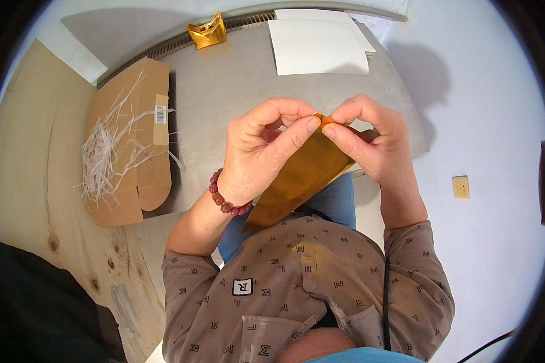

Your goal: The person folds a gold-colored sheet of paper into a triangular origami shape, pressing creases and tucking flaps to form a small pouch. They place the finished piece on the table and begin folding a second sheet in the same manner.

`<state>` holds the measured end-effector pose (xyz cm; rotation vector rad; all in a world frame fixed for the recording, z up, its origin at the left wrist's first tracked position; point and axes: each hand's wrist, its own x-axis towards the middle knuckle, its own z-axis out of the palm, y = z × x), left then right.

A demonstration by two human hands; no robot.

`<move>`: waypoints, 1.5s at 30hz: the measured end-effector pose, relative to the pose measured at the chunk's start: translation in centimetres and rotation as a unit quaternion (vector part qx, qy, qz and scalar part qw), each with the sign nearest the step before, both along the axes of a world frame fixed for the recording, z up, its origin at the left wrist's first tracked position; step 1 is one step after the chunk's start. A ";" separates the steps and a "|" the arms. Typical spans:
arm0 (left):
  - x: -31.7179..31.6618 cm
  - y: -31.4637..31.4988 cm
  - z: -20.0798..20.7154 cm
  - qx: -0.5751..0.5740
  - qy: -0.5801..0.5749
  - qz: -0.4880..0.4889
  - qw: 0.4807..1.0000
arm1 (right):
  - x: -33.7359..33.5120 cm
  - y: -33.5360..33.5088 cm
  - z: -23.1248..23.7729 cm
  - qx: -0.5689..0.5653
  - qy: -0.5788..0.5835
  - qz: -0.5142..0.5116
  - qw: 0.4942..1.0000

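— What do we have here?
— We have a shiny gold sheet (pixel 303 175). Our left hand (pixel 254 148) pinches its top end, and our right hand (pixel 378 142) pinches it just beside. Each grip is closed on the sheet.
— Where is it?
— It slants down from our pinch toward our brown shirt (pixel 284 266), near the gray surface (pixel 224 85).
— What else do we see?
— We see a folded gold shape (pixel 209 35) and white paper (pixel 318 48) at the back. On our left, white strips (pixel 102 151) lie on a brown box (pixel 148 91).
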<state>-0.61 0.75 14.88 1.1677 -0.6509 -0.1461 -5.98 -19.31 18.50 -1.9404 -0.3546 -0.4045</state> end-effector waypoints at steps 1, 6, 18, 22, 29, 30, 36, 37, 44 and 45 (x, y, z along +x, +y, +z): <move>0.0 0.0 0.0 -0.001 0.001 0.001 1.000 | 0.0 0.0 0.0 0.010 0.009 0.001 1.000; -0.1 -0.1 0.0 -0.005 0.002 0.007 1.000 | -0.1 0.0 0.1 0.000 0.004 0.000 1.000; 1.1 0.1 0.2 -0.031 -0.017 0.082 0.996 | 0.0 -0.4 0.6 0.019 0.063 -0.012 0.998; 1.3 0.2 0.2 -0.027 -0.006 0.140 0.990 | 1.0 -0.9 0.0 0.010 -0.003 -0.011 1.000; 1.8 0.6 0.1 -0.026 -0.017 0.179 0.983 | 1.0 -1.8 -1.0 0.100 0.055 -0.003 0.994; 1.9 0.7 0.1 -0.029 -0.014 0.184 0.982 | 1.2 -2.0 -1.1 0.101 0.061 0.001 0.993; 2.2 0.5 -0.1 -0.055 -0.001 0.174 0.983 | 1.6 -2.0 -2.1 0.180 0.039 0.010 0.983; 2.2 0.6 -0.1 -0.054 -0.004 0.166 0.985 | 1.6 -2.1 -2.2 0.189 0.033 0.015 0.981; 1.7 0.4 0.1 -0.076 -0.025 0.126 0.989 | 1.9 -3.6 -3.1 0.257 0.050 0.092 0.961; 1.6 0.4 0.2 -0.060 -0.029 0.137 0.988 | 2.0 -3.7 -3.1 0.252 0.055 0.092 0.962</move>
